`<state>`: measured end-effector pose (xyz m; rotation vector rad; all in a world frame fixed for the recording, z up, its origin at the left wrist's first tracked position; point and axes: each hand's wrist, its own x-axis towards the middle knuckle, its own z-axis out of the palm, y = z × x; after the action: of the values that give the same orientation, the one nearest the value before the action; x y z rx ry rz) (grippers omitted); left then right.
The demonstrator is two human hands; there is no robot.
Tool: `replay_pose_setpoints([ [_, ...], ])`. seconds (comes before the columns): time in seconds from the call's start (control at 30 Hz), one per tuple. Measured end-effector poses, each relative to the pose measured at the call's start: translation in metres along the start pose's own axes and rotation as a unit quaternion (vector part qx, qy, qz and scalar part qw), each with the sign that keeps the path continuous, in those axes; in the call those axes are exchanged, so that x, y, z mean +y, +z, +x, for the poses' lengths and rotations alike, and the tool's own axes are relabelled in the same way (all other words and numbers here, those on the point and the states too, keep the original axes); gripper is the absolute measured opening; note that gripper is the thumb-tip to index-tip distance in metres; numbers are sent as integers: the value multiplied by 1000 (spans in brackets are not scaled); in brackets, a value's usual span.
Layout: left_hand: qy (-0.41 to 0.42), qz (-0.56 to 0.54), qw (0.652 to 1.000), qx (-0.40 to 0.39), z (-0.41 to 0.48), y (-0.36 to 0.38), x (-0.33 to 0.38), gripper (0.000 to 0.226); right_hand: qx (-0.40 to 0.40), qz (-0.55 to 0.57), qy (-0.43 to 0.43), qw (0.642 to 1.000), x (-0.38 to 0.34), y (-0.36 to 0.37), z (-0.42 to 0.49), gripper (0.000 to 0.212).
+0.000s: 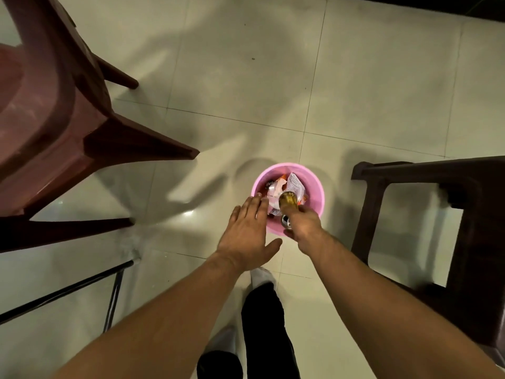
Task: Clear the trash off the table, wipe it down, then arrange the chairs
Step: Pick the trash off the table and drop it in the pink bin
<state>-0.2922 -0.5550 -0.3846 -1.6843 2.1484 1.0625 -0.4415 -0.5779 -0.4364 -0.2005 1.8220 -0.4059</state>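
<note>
A pink trash bin (317, 192) stands on the tiled floor below me, holding crumpled snack wrappers (281, 187) and a silver can (286, 221). My right hand (304, 224) hovers over the bin's near rim and grips a golden-brown bottle or can (289, 201), which points down into the bin. My left hand (247, 231) is spread flat with straight fingers, its fingertips at the bin's left rim, holding nothing.
A reddish plastic chair (62, 127) stands at the left with its legs splayed toward the bin. A dark brown chair or stool (426, 170) stands at the right. A thin black metal frame (114, 285) lies low left. My legs and socked foot (261, 279) are below.
</note>
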Motion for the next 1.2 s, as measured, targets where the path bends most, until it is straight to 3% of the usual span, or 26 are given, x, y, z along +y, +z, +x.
replay_pose_setpoints([
  [0.1,-15,7,1000,-7,-19,-6,-12,92,34,-102,-41,993,-1,-3,1,60],
  [0.2,-30,18,999,-20,-44,-11,-19,91,39,-224,-81,970,4,-7,-20,49],
  [0.3,-33,31,999,-22,-74,-18,-19,91,58,-344,-160,923,17,-13,-55,38],
  [0.43,-19,48,999,-8,-132,-39,-8,92,68,-482,-266,832,40,-24,-129,58],
  [0.57,-3,74,997,9,-203,-61,13,91,106,-501,-333,792,56,-27,-214,74],
  [0.87,21,122,987,99,-377,-98,52,81,160,-458,-461,743,113,-42,-417,68],
  [1.0,19,112,985,126,-458,-100,60,78,148,-507,-455,717,167,-43,-483,67],
  [1.2,-53,55,984,162,-575,-44,43,71,118,-509,-470,712,265,-37,-555,63],
])
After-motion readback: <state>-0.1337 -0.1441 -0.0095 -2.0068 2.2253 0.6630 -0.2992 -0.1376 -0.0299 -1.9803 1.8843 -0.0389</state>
